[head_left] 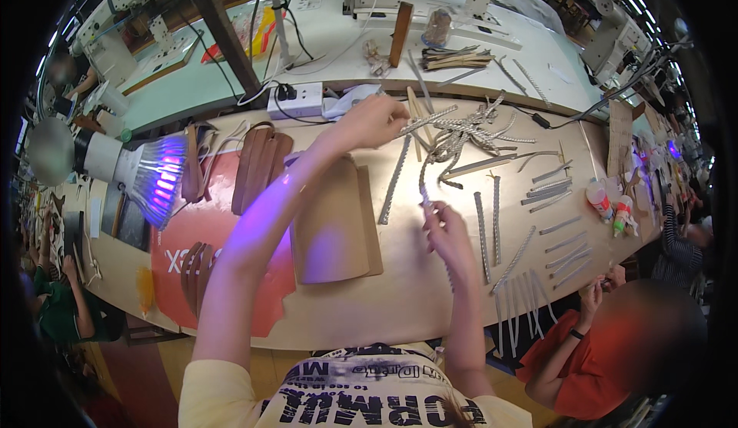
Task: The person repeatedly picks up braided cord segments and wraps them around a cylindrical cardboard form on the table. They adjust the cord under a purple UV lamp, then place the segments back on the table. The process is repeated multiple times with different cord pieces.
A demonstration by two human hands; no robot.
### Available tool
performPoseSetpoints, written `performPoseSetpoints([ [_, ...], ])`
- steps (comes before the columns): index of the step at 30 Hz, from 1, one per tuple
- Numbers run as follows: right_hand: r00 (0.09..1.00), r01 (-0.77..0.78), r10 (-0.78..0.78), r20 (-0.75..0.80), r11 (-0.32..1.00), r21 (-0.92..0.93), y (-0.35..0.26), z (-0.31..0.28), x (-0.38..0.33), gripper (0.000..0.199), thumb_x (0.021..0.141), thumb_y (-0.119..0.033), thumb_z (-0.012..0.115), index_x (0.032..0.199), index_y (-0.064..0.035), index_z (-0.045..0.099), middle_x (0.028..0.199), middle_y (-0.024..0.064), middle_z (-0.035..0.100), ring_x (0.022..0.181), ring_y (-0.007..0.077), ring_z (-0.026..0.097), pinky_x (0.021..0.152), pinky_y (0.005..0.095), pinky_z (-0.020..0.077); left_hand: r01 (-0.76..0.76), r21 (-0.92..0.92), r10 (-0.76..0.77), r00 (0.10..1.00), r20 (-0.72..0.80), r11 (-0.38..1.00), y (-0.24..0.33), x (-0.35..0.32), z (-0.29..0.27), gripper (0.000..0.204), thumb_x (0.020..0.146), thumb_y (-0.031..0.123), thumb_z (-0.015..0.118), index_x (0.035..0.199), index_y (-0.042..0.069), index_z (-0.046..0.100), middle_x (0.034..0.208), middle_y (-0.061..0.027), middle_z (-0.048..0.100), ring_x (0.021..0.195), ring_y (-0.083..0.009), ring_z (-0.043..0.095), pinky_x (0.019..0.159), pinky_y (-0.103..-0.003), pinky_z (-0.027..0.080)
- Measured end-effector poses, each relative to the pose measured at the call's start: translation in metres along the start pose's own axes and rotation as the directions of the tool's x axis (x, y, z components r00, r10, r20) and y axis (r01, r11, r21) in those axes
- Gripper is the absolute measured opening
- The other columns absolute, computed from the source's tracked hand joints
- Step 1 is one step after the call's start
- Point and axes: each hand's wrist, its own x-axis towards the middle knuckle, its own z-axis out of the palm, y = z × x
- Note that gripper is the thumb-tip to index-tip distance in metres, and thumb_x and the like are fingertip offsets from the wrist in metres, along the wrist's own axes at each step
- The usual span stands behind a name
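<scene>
My left hand [373, 121] reaches to the far middle of the table, fingers bent together at the end of a pale braided strap [437, 116]. That strap lies against a tangled pile of grey braided straps [469, 130]. Closer to me, my right hand [449, 236] pinches another braided strap [423, 182], which runs up toward the pile; its lower end shows below the hand. A loose dark braided strap [395, 180] lies between the hands. Further cut straps [496, 220] lie right of my right hand.
Left of my hands are a brown board [332, 224], brown leather strips [261, 168] and a red sheet [173, 236]. A lit lamp [154, 178] hangs at the left. A white power strip [296, 101] sits behind. Bottles [600, 200] stand at right, near a person in a red top [569, 363].
</scene>
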Motion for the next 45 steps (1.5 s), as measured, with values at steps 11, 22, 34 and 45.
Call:
performPoseSetpoints([
  [11,0.965,-0.235,0.141,0.222,0.838,0.492,0.059,0.000,-0.019,0.019,0.099,-0.018,0.057,0.102,0.0011,0.059,0.066,0.0014,0.056,0.048,0.0064,0.047,0.046,0.0243,0.0451,0.645,-0.180,-0.663,0.746,-0.060,0.743,-0.061,0.161,0.087,0.040,0.079,0.035,0.075,0.081,-0.005,0.068,0.076,-0.0137,0.071,0.061,-0.0218,0.069,0.058,-0.033,0.056],
  [22,0.957,-0.233,0.105,0.270,0.832,0.504,0.063,-0.002,-0.015,0.022,0.099,-0.017,0.056,0.109,0.0030,0.057,0.067,0.0026,0.058,0.049,0.0063,0.048,0.047,0.0241,0.0465,0.591,-0.023,-0.587,0.794,-0.159,0.806,-0.067,0.146,0.082,0.044,0.070,0.024,0.076,0.101,-0.006,0.068,0.106,-0.0257,0.068,0.102,-0.0367,0.067,0.087,-0.042,0.054],
  [34,0.951,-0.263,0.135,0.278,0.825,0.500,0.058,-0.004,-0.016,0.024,0.099,-0.019,0.056,0.110,0.0023,0.058,0.068,0.0019,0.057,0.050,0.0054,0.048,0.048,0.0235,0.0467,0.128,0.276,-0.158,0.983,0.090,0.953,-0.015,0.077,0.069,0.021,0.079,0.024,0.071,0.083,0.003,0.071,0.083,-0.0143,0.070,0.081,-0.0293,0.068,0.074,-0.039,0.053],
  [45,0.954,-0.247,0.126,0.271,0.840,0.482,0.062,-0.002,-0.015,0.027,0.098,-0.022,0.059,0.111,0.0020,0.058,0.069,0.0020,0.058,0.052,0.0062,0.051,0.048,0.0229,0.0466,-0.129,0.240,0.090,0.982,0.165,0.962,0.062,0.107,0.173,0.020,0.083,0.020,0.066,0.094,0.004,0.073,0.095,-0.0178,0.067,0.091,-0.0333,0.065,0.080,-0.043,0.052],
])
